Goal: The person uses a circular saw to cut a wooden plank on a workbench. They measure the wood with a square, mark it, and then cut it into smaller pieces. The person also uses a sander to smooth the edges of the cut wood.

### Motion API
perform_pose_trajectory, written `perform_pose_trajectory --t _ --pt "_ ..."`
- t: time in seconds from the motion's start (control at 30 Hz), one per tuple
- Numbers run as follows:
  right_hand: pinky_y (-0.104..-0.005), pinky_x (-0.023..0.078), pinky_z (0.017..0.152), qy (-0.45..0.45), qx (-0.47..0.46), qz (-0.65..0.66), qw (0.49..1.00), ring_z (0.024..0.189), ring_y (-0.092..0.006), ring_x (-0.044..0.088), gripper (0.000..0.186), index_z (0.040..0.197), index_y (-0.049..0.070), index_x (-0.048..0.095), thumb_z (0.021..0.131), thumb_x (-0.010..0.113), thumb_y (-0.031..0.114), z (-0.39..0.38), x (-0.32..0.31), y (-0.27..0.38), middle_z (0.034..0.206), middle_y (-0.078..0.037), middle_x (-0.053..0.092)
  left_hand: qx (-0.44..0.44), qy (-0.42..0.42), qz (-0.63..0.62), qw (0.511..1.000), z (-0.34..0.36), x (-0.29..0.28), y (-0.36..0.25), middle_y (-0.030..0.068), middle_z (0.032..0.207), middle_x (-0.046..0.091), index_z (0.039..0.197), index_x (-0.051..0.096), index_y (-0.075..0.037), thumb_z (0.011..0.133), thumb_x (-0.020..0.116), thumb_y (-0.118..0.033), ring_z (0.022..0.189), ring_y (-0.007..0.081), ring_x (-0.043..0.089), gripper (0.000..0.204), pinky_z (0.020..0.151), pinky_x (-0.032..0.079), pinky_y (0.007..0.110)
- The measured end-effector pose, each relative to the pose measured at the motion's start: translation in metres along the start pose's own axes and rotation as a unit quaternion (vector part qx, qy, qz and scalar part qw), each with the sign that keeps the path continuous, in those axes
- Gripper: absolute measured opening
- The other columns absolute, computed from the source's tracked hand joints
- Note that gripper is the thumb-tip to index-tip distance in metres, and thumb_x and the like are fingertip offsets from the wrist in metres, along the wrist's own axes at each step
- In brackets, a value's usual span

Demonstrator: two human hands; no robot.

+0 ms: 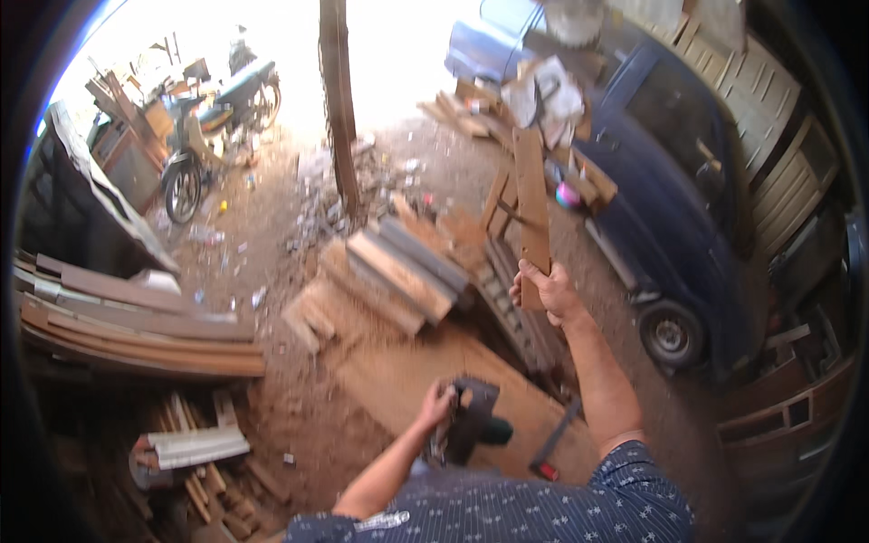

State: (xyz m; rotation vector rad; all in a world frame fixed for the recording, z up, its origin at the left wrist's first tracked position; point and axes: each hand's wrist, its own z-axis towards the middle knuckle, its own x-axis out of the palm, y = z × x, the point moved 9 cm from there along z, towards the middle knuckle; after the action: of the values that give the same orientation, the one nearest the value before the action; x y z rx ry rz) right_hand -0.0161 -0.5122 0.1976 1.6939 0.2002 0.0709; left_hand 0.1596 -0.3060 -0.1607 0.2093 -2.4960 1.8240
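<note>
The left hand (439, 404) is at a dark tool (478, 398), its grip too blurred to tell, over a dusty wooden worktop (385, 373). The right hand (554, 291), farther out, holds a flat board (532, 195). Beyond the left hand lie stacked planks (403, 268); right of the right hand, a blue car (674, 213) stands on dirt floor (294, 421); far left, a motorbike (195, 143).

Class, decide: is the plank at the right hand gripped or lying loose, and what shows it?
Gripped: the right hand wraps around the plank near its closer end, wood showing above and below it.
</note>
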Motion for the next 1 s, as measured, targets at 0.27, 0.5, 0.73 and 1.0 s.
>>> perform_pose_trajectory --t 0.27,0.5,0.73,1.0 --pt "-0.0373 0.055 0.047 -0.134 0.235 0.102 0.957 0.055 -0.0227 0.064 0.042 0.103 0.0 0.053 0.101 0.051 0.042 -0.23 -0.069 -0.252 0.075 -0.013 0.064 0.025 0.005 -0.138 0.99 -0.058 -0.003 -0.016 0.0056 0.121 0.064 0.152 0.038 -0.009 0.101 0.053 -0.008 0.09 0.0115 0.062 0.053 0.079 0.052 0.026" --pt "-0.038 0.056 0.049 -0.065 0.397 0.089 0.911 0.059 -0.0272 0.067 0.035 0.11 -0.006 0.053 0.102 0.052 0.029 -0.346 -0.088 -0.384 0.075 -0.016 0.066 0.001 -0.023 -0.093 0.995 -0.078 0.008 -0.036 -0.004 0.083 0.059 0.151 0.041 -0.018 0.101 0.055 -0.013 0.059 0.0021 0.044 0.052 0.051 0.038 0.019" --pt "-0.0337 0.05 0.05 -0.101 0.176 0.217 0.955 0.058 -0.019 0.063 0.019 0.092 0.003 0.061 0.092 0.064 0.022 -0.332 -0.074 -0.299 0.074 -0.007 0.065 0.005 -0.044 -0.027 0.999 -0.068 -0.011 -0.034 0.0008 0.109 0.065 0.148 0.045 -0.009 0.099 0.056 -0.009 0.083 0.0081 0.058 0.05 0.072 0.05 0.024" --pt "-0.024 0.048 0.049 -0.189 -0.064 0.112 0.973 0.057 -0.0099 0.059 0.044 0.114 0.009 0.046 0.086 0.078 0.018 -0.291 -0.072 -0.236 0.075 -0.001 0.06 0.028 -0.028 -0.058 0.998 -0.042 -0.018 -0.021 -0.0023 0.091 0.062 0.144 0.051 -0.009 0.097 0.059 -0.011 0.073 0.0067 0.053 0.048 0.064 0.046 0.023"
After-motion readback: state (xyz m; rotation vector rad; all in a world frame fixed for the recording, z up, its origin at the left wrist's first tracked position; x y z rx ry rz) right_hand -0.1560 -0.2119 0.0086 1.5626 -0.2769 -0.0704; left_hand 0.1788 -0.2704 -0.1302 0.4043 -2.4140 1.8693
